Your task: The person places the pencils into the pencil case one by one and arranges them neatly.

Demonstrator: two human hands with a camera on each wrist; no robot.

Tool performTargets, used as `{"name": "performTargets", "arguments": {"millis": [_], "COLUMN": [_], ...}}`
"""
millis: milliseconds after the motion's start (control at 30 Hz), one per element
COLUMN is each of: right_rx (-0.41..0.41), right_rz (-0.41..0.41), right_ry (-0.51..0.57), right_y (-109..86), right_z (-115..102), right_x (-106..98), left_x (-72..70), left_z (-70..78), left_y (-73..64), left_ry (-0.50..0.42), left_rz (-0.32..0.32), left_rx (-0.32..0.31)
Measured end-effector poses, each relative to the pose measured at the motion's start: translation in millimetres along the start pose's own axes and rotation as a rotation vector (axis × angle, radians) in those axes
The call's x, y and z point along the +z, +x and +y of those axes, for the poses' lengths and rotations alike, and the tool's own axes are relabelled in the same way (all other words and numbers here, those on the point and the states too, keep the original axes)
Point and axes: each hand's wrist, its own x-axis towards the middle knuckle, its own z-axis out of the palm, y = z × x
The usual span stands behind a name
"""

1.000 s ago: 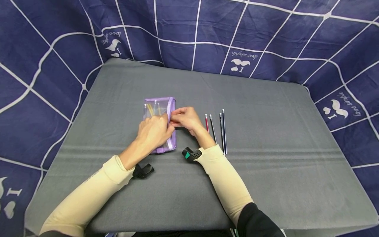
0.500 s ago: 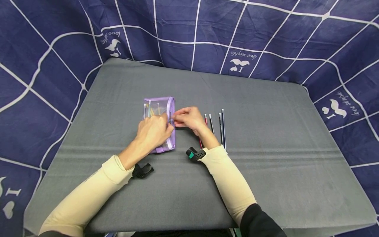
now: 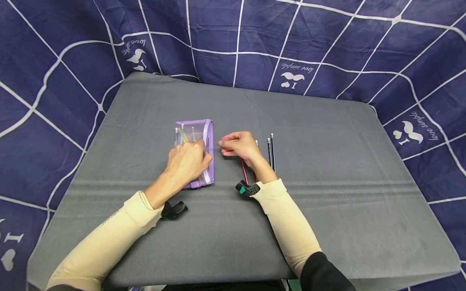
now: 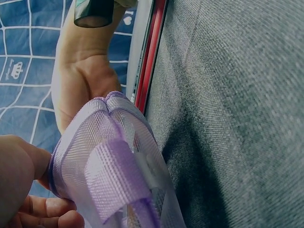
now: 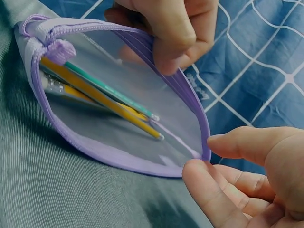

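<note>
While its rim is pinched, a purple pouch [image 3: 209, 131] is held open

Where it is rested, left of center on the gray table [image 3: 327, 161], yellow and teal pencils [image 5: 102, 98] are contained by it. Its rim is clamped between the thumb and fingers of the left hand [image 3: 189, 159]. The right hand [image 3: 242, 145] is placed just beside the pouch, its thumb slightly apart from its fingers. Loose pencils [image 3: 273, 153] are partly covered by it; a blue cloth [image 3: 255, 36] is hung behind.
</note>
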Motion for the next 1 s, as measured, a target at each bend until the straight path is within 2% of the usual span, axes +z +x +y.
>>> {"name": "performTargets", "arguments": {"millis": [500, 1000], "right_rx": [-0.034, -0.031], "right_rz": [0.026, 0.046], "right_ry": [0.000, -0.017], "right_y": [-4.2, -10.3], "right_z": [2, 3], "right_x": [-26, -47], "left_x": [0.8, 0.0], "left_z": [-1.0, -0.6], "left_y": [-1.3, -1.0], "left_ry": [0.003, 0.007], "left_rz": [0.006, 0.014], "left_rx": [0.007, 0.018]}}
